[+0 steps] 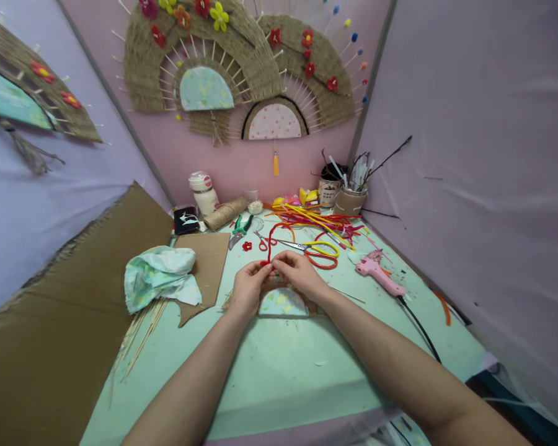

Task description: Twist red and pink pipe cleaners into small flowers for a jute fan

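Between my two hands is a red pipe cleaner (pixel 269 243), its free length curving up and over to the right. My left hand (pixel 251 286) pinches its lower end, where a small red bent part shows at the fingertips. The fingertips of my right hand (pixel 297 271) close on the same spot, touching the left ones. Beneath my hands lies a small half-round fan piece (pixel 283 302) with pale green floral cloth, its upper part hidden by my fingers. A finished small red flower (pixel 247 246) rests on the table just beyond my left hand.
Yellow-and-red-handled scissors (pixel 323 251), green pliers (pixel 242 228) and loose pipe cleaners (pixel 307 217) lie behind my hands. A pink glue gun (pixel 380 274) with its black cord is at the right. Green cloth (pixel 160 279), cardboard (pixel 209 260) and thin sticks (pixel 144 328) lie left.
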`<action>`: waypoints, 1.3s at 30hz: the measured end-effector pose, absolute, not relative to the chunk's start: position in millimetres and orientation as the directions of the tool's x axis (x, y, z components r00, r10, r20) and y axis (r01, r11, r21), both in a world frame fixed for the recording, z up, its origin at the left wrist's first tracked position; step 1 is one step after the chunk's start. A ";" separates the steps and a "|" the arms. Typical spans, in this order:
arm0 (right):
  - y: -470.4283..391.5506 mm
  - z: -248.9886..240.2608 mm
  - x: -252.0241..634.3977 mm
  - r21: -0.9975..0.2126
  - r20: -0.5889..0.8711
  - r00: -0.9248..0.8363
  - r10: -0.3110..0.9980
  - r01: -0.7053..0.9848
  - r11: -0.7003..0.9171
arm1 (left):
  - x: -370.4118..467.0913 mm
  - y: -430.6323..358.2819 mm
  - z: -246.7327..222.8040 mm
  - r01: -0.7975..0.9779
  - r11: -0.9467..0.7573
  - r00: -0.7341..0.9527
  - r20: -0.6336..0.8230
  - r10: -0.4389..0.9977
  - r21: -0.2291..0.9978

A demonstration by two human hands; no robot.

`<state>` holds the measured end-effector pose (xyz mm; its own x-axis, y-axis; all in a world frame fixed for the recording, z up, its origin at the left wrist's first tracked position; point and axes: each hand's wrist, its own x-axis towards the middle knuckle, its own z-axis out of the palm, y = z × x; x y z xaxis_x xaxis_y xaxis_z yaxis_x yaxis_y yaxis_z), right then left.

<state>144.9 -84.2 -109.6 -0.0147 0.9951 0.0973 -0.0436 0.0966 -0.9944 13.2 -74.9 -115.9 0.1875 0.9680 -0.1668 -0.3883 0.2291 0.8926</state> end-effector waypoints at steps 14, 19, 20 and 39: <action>-83.7 -105.0 150.5 -0.991 -0.022 -0.037 0.999 -0.129 -0.027 | 12.0 -75.6 -109.6 -0.480 0.311 0.277 -0.195 0.941 0.820; -80.6 -107.5 156.9 -0.928 -0.166 -0.200 0.966 -0.301 -0.222 | 8.9 -75.1 -106.0 -0.471 0.404 0.353 -0.251 0.901 0.784; -80.3 -108.1 157.6 -0.929 -0.166 -0.208 0.964 -0.295 -0.224 | 8.1 -74.9 -105.5 -0.471 0.417 0.366 -0.258 0.894 0.777; -87.1 -102.2 155.3 -0.827 0.490 0.098 0.866 0.365 0.427 | 7.5 -70.3 -106.6 -0.426 0.336 0.263 -0.241 0.934 0.840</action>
